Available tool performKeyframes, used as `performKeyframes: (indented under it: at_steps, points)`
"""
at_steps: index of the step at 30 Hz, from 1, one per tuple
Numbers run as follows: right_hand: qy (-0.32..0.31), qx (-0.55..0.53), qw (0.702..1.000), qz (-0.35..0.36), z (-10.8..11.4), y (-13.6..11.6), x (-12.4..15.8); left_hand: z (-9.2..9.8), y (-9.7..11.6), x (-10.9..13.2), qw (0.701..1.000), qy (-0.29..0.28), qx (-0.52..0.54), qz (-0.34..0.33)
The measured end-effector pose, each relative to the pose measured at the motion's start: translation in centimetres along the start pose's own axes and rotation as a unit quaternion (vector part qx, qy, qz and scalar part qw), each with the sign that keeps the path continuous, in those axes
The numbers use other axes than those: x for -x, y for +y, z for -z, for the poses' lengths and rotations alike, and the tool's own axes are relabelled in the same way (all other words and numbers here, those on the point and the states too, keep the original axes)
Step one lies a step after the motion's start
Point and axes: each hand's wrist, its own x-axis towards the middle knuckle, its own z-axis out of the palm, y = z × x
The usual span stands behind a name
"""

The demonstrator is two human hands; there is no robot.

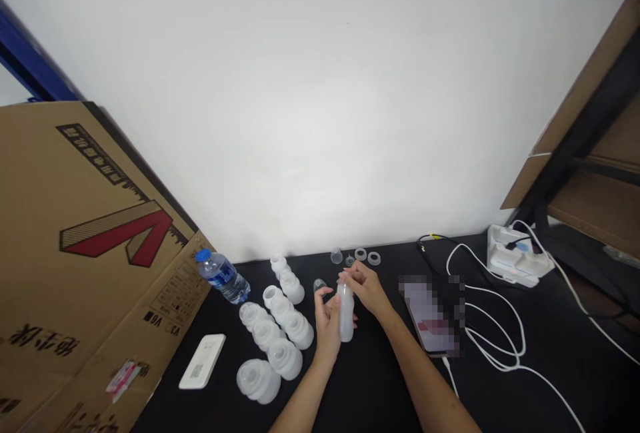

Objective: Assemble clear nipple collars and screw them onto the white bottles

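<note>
A milky white baby bottle (346,320) stands nearly upright between my hands. My left hand (327,326) is wrapped round its body. At the bottle's top, the fingers of my right hand (365,286) pinch the neck area; what small part they touch there is hidden. Just behind my left fingers is a clear dome cap (319,284). Near the wall, beyond my right hand, lie another clear dome cap (337,256), a small clear nipple (350,260) and two pale rings, a left ring (360,254) and a right ring (374,258).
Several white baby bottles (269,334) stand in rows left of my hands. Farther left are a water bottle (223,276), a white flat device (203,361) and a large cardboard box (100,220). To the right lie a phone (430,320), white cables (520,326) and a power strip (517,256).
</note>
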Motion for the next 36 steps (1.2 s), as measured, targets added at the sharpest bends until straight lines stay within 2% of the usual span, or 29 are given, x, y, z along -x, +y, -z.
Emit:
performKeyframes:
  at_steps: [6,9,11,13,16,19,22,27,32,36]
  points:
    - [0.044,0.153,0.986,0.048,-0.3,-1.2,0.3,0.0,-0.2,0.0,0.999,0.014,-0.034,-0.024]
    - [0.071,0.178,0.979,0.065,-0.8,-1.4,0.4,0.0,-0.3,0.2,0.996,0.017,-0.067,-0.063]
    - [0.073,0.14,0.986,0.061,-1.1,-1.3,0.4,0.0,-0.3,0.3,0.993,0.021,-0.081,-0.088]
    - [0.057,0.053,0.996,0.047,-1.3,-0.9,0.2,-0.1,-0.3,0.1,0.99,0.031,-0.093,-0.102]
    - [0.003,-0.082,0.996,0.019,-1.2,-0.5,-0.1,-0.2,-0.1,-0.3,0.987,0.044,-0.111,-0.104]
    - [-0.057,-0.118,0.991,-0.007,-0.8,-0.4,-0.2,-0.2,0.1,-0.6,0.987,0.049,-0.121,-0.095]
    - [-0.08,-0.088,0.993,-0.022,-0.5,-0.7,-0.1,-0.2,0.1,-0.6,0.987,0.048,-0.124,-0.09]
    - [-0.009,0.04,0.999,-0.003,-0.2,-1.6,0.3,-0.2,0.0,-0.1,0.979,0.051,-0.16,-0.116]
    - [-0.084,0.089,0.992,0.032,0.5,-1.6,0.4,-0.1,0.3,0.1,0.958,0.06,-0.237,-0.15]
    - [-0.052,0.091,0.994,0.028,0.8,-1.1,0.1,-0.1,0.5,-0.1,0.95,0.043,-0.269,-0.149]
